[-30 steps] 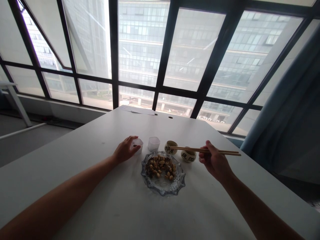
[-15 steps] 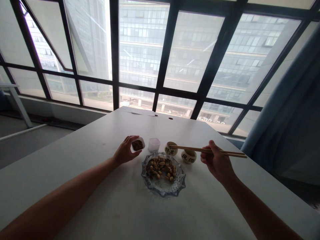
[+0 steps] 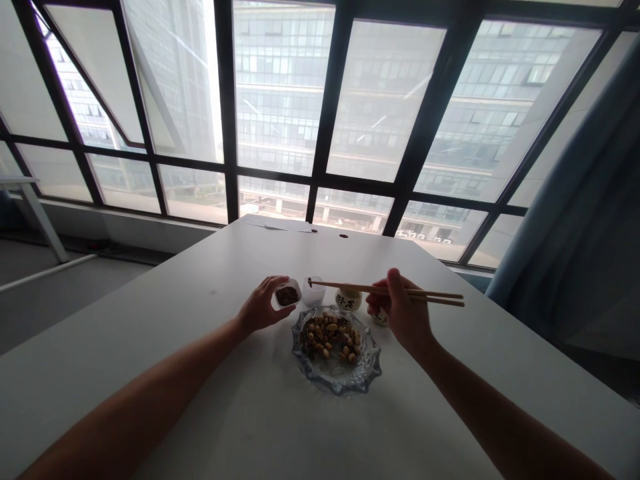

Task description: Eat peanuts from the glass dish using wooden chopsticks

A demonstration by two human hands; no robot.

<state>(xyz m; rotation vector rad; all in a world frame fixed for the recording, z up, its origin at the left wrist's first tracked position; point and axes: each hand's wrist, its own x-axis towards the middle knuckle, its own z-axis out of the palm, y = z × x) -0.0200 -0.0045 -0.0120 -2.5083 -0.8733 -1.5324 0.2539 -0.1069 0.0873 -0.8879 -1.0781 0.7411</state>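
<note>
My left hand (image 3: 264,305) is closed around a small translucent cup (image 3: 295,285) of dark brown bits, tilted so its contents show. Wooden chopsticks (image 3: 415,292) are gripped by my right hand (image 3: 403,310), their tips pointing left. A small dark piece (image 3: 310,283) sits at the tips, over a second translucent white cup (image 3: 314,297). Just right of that cup, a cream pot with black characters (image 3: 347,301) stands partly under the chopsticks. A similar pot (image 3: 380,319) is mostly hidden by my right hand. In front lies a scalloped glass dish (image 3: 336,383) of nuts in shells (image 3: 327,330).
Everything stands on a large white table (image 3: 225,413). Paper sheets (image 3: 280,223) lie at its far edge, near two dark round spots. Large framed windows rise beyond, with a blue curtain (image 3: 555,220) at right. Another table's white leg (image 3: 47,227) shows at left.
My right hand has moved left, carrying the chopstick tips from the nearer cream pot to above the white cup. The view has shifted slightly, and my left hand still holds its cup.
</note>
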